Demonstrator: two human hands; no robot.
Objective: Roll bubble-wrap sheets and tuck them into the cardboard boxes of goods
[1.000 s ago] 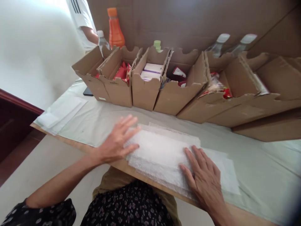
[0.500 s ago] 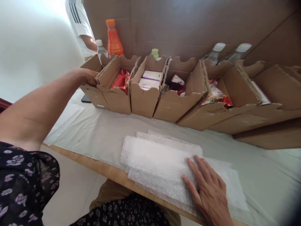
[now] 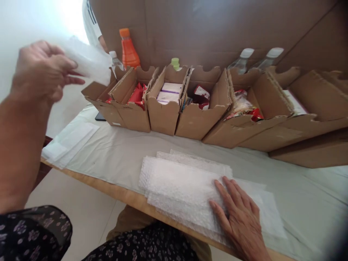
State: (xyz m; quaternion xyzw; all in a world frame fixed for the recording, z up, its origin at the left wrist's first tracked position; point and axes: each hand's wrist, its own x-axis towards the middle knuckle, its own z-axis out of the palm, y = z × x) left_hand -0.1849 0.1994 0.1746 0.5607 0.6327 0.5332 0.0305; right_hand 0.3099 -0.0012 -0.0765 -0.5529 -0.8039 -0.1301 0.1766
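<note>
At upper left of the frame your left hand [image 3: 40, 74] pinches a translucent sheet [image 3: 88, 59], while your right hand [image 3: 239, 215] lies open, fingers slightly spread, on bubble wrap [image 3: 179, 181] on the worktop [image 3: 119, 148] at lower centre.

Out to the person's left, the left hand [image 3: 40, 70] is up high, fingers curled and pinching toward the thumb, the bare left forearm [image 3: 21, 148] sloping steeply beneath it. Low in front, the right hand [image 3: 239, 219] lies palm down, fingers stretched forward, thumb set apart.
</note>
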